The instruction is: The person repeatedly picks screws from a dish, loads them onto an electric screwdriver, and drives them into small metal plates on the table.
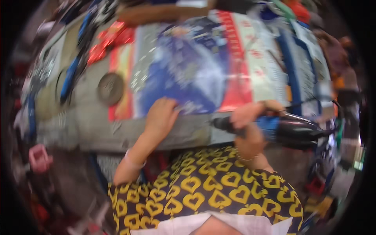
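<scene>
My right hand [250, 123] is wrapped round a black, corded hand-held power tool [297, 129] with a blue band. The tool lies level, its narrow nose pointing left and its cord leaving at the right. My left hand [160, 113] rests at the near edge of a glossy blue printed sheet [188, 74], fingers bent and close together. Whether a small piece sits between those fingertips is too blurred to see. The tool's nose is a short way right of the left fingers, apart from them.
The sheet lies on a grey worktable [94, 133]. A round grey disc [110, 89], crumpled red foil [109, 41] and a long blue-and-black object [70, 76] are on the left. Papers and a blue strip [290, 58] lie to the right. A pink plastic object [40, 157] stands below left.
</scene>
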### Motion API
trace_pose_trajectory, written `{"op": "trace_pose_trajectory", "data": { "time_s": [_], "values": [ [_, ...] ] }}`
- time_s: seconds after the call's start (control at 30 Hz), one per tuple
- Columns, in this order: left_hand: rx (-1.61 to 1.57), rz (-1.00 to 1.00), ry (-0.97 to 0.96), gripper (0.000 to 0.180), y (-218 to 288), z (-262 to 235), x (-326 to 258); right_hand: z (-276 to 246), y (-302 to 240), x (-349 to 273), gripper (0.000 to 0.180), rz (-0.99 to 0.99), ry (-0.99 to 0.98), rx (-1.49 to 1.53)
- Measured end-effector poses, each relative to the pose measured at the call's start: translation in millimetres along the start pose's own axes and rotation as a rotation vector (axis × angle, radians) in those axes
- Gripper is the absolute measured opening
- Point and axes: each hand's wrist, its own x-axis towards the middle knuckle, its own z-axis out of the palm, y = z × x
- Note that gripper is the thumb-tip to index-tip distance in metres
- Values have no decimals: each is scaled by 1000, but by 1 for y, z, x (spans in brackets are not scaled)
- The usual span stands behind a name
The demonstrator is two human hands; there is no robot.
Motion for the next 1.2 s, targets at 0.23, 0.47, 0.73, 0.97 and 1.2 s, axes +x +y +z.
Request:
{"op": "trace_pose_trajectory", "data": {
  "time_s": [0.23,0.47,0.73,0.97,1.2],
  "values": [
    [-65,-36,82,17,1,-4,-20,37,8,3,47,-44,56,125],
    [-86,-27,86,18,4,-5,-23,52,9,4,49,-47,-22,77],
    [-71,-21,78,19,-2,-11,-16,58,18,14,48,-34,-53,101],
    [-149,-46,184,22,18,-11,-9,21,11,10,51,106,-116,-33],
    [-372,-68,127,11,77,2,-64,13,14,-2,47,13,182,43]
  ]
}}
